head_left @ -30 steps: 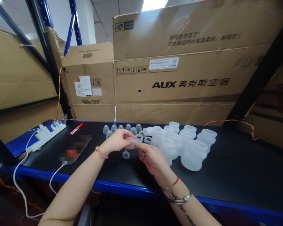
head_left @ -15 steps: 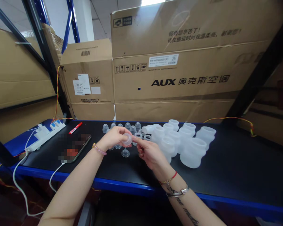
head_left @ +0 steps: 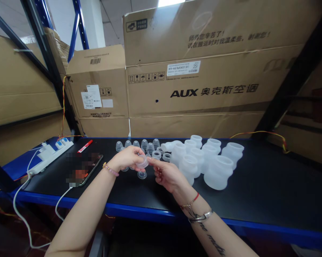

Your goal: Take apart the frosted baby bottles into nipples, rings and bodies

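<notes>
A translucent bottle screw ring (head_left: 142,162) is pinched between the thumb and fingers of my left hand (head_left: 130,157), a little above the black tabletop. My right hand (head_left: 167,174) meets the ring's right edge with its index fingertip; its other fingers are curled in. Whether the right thumb also grips the ring is hard to see. Just below the ring, a clear silicone nipple (head_left: 142,175) rests on its wide base. Behind my left hand are several clear dome caps (head_left: 150,147), partly hidden. Loose screw rings (head_left: 157,155) lie just past my fingers.
Several frosted wide-necked bottles (head_left: 218,173) stand to the right, and one frosted piece (head_left: 171,146) lies on its side. At left are a charging phone (head_left: 92,167), a red marker (head_left: 85,146) and a power strip (head_left: 52,157). A large cardboard box (head_left: 195,107) backs the table (head_left: 270,192).
The screw ring has tilted in my left hand, moving slightly left and down. My right index fingertip has moved with its edge. The whole view has shifted slightly.
</notes>
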`<state>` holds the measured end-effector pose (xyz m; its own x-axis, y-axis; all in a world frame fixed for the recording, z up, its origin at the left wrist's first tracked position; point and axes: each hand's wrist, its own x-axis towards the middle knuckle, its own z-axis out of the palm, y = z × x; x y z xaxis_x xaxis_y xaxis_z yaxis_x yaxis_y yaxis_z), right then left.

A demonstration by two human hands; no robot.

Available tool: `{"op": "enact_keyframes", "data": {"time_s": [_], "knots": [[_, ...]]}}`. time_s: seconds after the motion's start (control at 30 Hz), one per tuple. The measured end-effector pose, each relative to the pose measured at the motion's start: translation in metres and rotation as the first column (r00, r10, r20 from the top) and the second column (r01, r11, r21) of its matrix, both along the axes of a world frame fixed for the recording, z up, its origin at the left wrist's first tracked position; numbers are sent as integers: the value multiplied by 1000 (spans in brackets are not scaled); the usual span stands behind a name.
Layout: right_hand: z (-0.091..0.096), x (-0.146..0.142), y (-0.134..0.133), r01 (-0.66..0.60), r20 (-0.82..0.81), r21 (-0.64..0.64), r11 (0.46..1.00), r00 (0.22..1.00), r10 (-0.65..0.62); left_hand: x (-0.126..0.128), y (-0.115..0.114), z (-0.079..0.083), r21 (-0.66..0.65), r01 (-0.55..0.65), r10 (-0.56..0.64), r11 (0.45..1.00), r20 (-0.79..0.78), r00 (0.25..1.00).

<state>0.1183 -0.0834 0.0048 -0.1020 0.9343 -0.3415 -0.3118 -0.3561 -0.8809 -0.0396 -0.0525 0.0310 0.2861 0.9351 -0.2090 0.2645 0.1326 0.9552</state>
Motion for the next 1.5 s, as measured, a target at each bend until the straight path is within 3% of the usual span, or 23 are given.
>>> {"op": "enact_keyframes", "data": {"time_s": [0.13, 0.37, 0.57, 0.73, 0.9, 1.07, 1.3, 1.5], "knots": [[-1, 0, 1, 20, 18, 2, 1000, 1000, -20, 1, 0, 1, -33, 0, 1, 999, 33, 999], [0, 0, 1, -53, -38, -96, 994, 998, 49, -5, 4, 1, -101, 171, -165, 980, 67, 984], [-2, -1, 0, 6, 44, 21, 1000, 999, -7, -9, 0, 7, -58, 225, -225, 973, 17, 974], [3, 0, -1, -13, 30, -17, 1000, 999, 13, -13, -1, 12, -35, 246, -244, 969, 50, 968], [6, 1, -1, -16, 9, -33, 999, 1000, 17, -14, 4, 7, -42, 180, -172, 983, 137, 976], [5, 1, -2, 37, 70, 42, 998, 997, -40, -12, 5, 6, -23, 89, -84, 996, 162, 983], [4, 4, 5, -15, -63, -117, 993, 998, 7, -6, 4, 4, -66, 70, -59, 995, 144, 988], [2, -2, 6, 17, -132, -94, 995, 991, -29, -7, 5, 8, -168, 15, 32, 986, 273, 962]]}}
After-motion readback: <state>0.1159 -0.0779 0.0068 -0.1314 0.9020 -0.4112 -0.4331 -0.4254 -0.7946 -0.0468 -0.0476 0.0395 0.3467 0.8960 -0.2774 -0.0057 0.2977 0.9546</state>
